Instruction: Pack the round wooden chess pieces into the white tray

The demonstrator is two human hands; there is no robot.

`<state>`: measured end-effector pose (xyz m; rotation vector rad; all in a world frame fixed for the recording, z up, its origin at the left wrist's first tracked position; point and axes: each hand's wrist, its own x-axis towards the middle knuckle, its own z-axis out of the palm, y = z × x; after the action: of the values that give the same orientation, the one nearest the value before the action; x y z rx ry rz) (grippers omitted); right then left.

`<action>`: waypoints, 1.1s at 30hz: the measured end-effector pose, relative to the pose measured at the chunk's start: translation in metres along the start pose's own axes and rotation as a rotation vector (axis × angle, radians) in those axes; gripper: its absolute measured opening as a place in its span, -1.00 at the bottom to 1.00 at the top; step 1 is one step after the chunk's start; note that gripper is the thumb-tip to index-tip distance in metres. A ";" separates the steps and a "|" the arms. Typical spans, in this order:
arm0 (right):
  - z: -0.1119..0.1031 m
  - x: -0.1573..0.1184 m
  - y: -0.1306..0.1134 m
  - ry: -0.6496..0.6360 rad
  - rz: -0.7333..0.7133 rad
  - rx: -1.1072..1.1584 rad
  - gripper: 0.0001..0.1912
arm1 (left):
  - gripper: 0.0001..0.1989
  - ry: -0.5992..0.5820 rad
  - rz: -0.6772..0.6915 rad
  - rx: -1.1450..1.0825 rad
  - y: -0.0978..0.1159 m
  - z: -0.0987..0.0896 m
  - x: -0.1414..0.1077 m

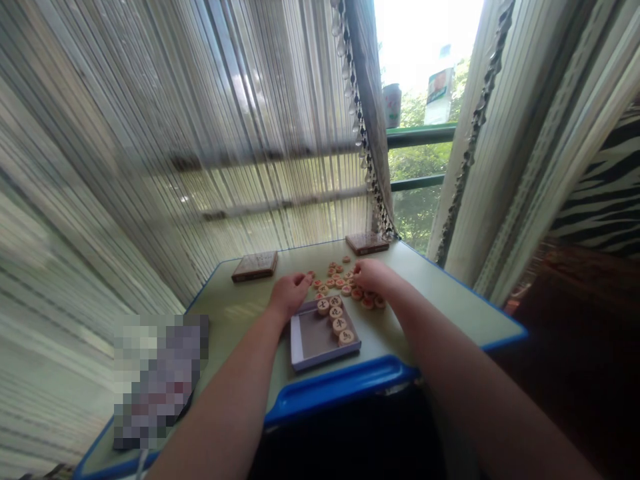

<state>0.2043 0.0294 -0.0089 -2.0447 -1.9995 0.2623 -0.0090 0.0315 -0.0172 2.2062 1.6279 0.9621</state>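
Observation:
Wooden xiangqi pieces (339, 283) with red markings lie in a loose heap mid-table. In front of them stands a shallow open box (313, 340). Several black-marked xiangqi pieces (336, 313) form a column along its right side, with one more to the left at its far end. My left hand (290, 293) is by the box's far left corner, its fingers pinched at a round piece (311, 274) on the heap's left side. Over the heap's right side, my right hand (374, 275) is closed with fingers pointing down among the pieces; what its fingertips hold is hidden.
Two flat brown boxes (255, 265) (367, 243) lie along the table's far edge. A blurred-out flat object (165, 380) rests at the left. The table (450, 307) has a raised blue rim (345, 387). String curtains (250, 133) hang close behind it.

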 end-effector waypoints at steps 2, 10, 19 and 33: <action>-0.002 -0.003 -0.001 -0.003 0.016 -0.027 -0.71 | -0.61 -0.005 0.018 0.018 0.002 0.000 -0.001; -0.011 -0.014 -0.010 -0.081 -0.015 -0.026 -0.66 | -0.60 -0.045 -0.007 -0.064 -0.002 0.005 0.000; -0.025 -0.033 -0.006 -0.194 0.040 -0.033 -0.70 | -0.61 -0.019 -0.071 -0.128 -0.007 0.007 0.004; -0.013 -0.018 0.003 -0.166 -0.045 -0.176 -0.71 | -0.61 -0.008 -0.089 -0.108 -0.007 0.005 0.003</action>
<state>0.2104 0.0105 0.0010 -2.1420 -2.2380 0.2625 -0.0111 0.0376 -0.0240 2.0471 1.6159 0.9916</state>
